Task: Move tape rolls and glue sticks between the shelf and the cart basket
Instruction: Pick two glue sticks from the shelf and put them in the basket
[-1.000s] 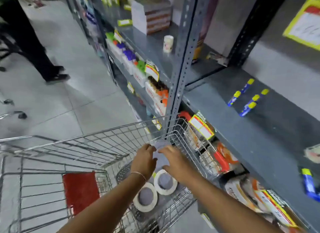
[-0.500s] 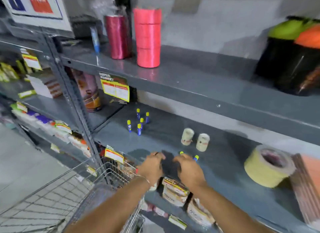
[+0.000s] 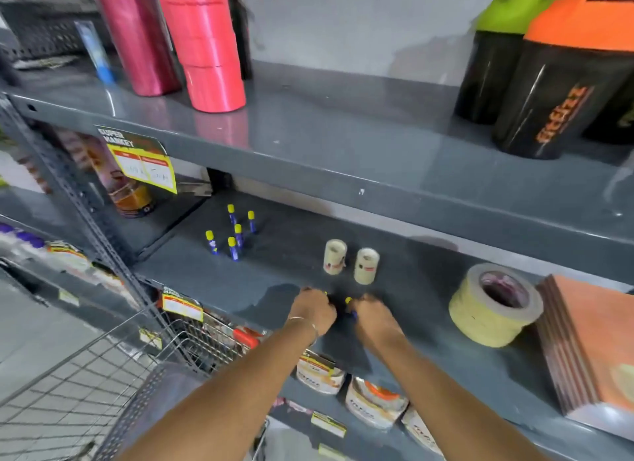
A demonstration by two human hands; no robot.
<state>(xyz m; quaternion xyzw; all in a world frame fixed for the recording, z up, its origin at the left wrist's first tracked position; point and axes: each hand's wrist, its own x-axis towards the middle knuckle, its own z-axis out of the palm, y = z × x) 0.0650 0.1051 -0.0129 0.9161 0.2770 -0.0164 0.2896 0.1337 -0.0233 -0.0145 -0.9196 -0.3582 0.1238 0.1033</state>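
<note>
Now both hands, left and right, rest knuckles-up on the shelf, each closed around a glue stick.

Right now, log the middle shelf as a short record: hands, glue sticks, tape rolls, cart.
left hand: on the shelf front, closed on a yellow-capped glue stick
right hand: beside it, gripping a glue stick
standing glue sticks: five, upright, rear left
small tape rolls: two, upright, behind the hands
large tape roll: right, lying flat
cart basket: lower left
</note>
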